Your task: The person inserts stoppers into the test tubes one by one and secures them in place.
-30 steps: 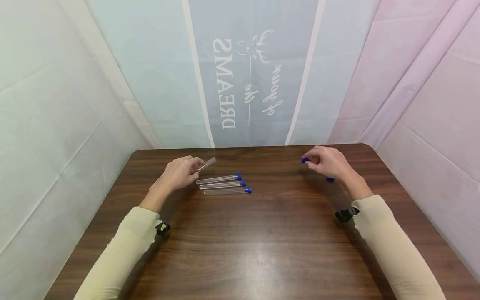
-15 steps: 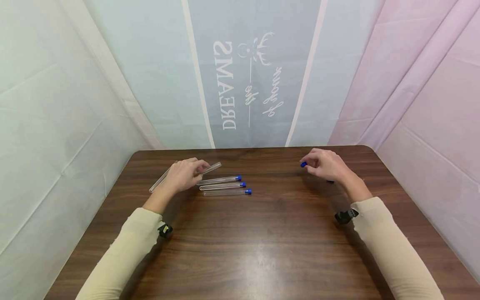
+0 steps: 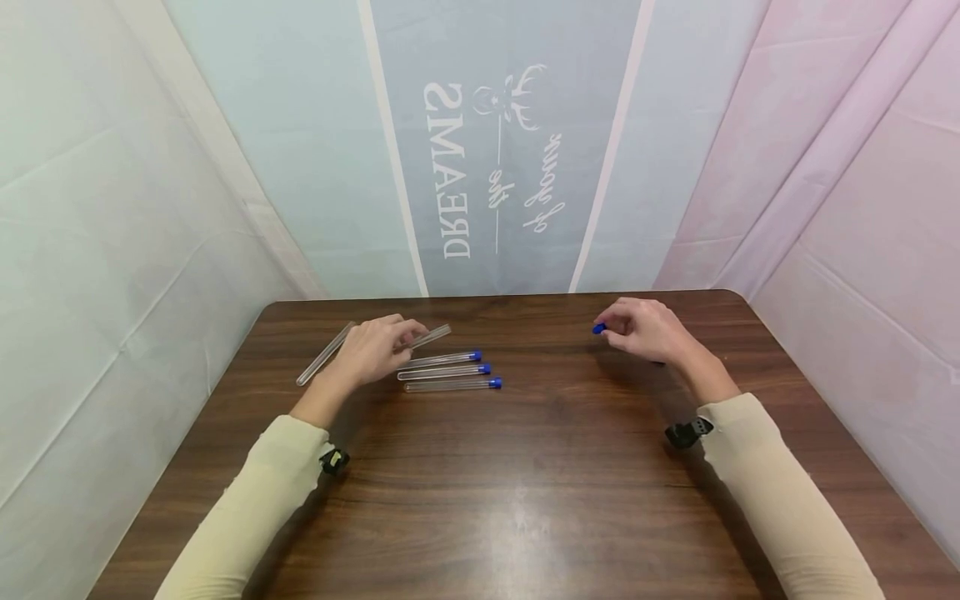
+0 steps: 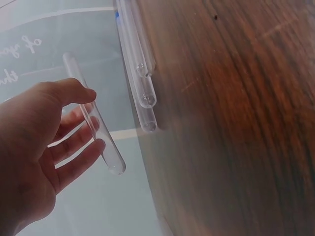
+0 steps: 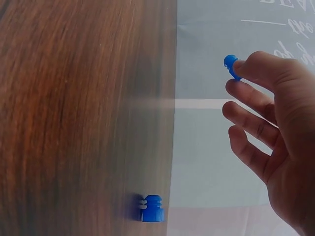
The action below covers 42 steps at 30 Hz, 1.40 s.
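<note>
1. Table [image 3: 525, 467]: brown, wood-grained.
2. Left hand [image 3: 372, 348]: fingers clamped on a tube [image 4: 107, 147].
3. Right hand [image 3: 647, 329]: thumb and forefinger clamped on a cap [image 5: 230, 63], other fingers apart.
4. Tube: above the table, long axis slanting, open end pointing rightward.
5. Cap: right of that end, well apart.

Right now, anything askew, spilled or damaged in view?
Nothing looks spilled or damaged. The backdrop lettering runs sideways and looks mirrored, which is odd. One loose tube, no cap showing, lies at a slant, apart from the three capped tubes.
</note>
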Available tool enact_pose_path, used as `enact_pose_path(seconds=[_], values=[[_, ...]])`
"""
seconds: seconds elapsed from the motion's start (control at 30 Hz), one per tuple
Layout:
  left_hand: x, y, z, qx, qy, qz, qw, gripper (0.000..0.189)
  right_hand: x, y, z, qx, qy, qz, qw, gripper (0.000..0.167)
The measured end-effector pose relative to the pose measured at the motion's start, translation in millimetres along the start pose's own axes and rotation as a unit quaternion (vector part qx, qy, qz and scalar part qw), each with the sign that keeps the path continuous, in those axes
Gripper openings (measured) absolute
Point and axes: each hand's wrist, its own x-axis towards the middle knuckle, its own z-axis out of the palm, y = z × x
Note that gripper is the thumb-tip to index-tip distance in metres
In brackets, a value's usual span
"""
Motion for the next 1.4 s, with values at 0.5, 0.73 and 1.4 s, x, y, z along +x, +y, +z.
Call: enact_pose_path(seconds=[0.5, 0.73, 1.4], values=[[5.2, 14.4, 1.8, -0.014, 0.015, 0.018, 0.9996, 0.036, 5.3, -10.1, 5.8, 0.033, 0.008, -0.02, 0.9992, 0.019], [7.7, 21.6, 4.3, -0.004, 0.005, 0.018, 0.9998, 0.036, 8.2, -18.3, 13.3, 0.059, 0.023, -0.029, 0.9975, 0.02], [12.6, 43.0, 10.6, -0.001, 0.001, 0.043, 0.9991, 0.036, 8.2, -44.5, 27.0, 0.139, 0.041, -0.015, 0.9893, 0.018]])
